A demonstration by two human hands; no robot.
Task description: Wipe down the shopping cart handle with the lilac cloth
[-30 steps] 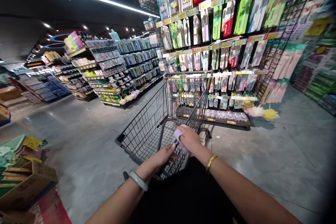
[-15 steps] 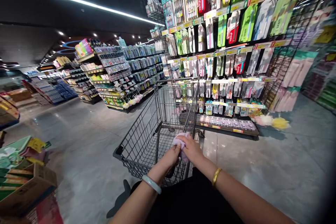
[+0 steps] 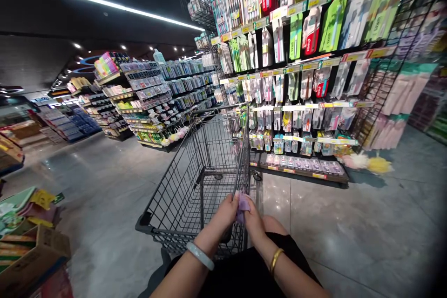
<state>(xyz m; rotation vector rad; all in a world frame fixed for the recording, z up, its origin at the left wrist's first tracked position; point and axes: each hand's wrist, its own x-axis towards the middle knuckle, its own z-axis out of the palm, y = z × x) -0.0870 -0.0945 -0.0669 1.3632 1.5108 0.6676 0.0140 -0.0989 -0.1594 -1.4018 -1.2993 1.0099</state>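
A crumpled light-purple cloth (image 3: pixel 243 203) is held between my two hands, against the near right top edge of the shopping cart (image 3: pixel 167 167). Closed fingers of my left hand (image 3: pixel 228 212) grip the cloth from the left; a pale bangle is on that wrist. My right hand (image 3: pixel 254 219) pinches it from the right, with a gold bangle above the wrist. Part of the cart's rail is hidden behind the hands and cloth. No goods show in the cart's wire basket.
A tall rack of packaged toothbrushes (image 3: pixel 307 79) stands ahead, beyond the cart. More stocked shelves (image 3: pixel 150 93) run along the left. A cardboard box (image 3: pixel 42 256) with goods sits at the lower left. Grey tiled floor (image 3: pixel 349 223) lies to the right.
Both hands have moved slightly down with the cloth, which now shows less between them. The cart appears a little further left in view, and a knee shows by my right hand.
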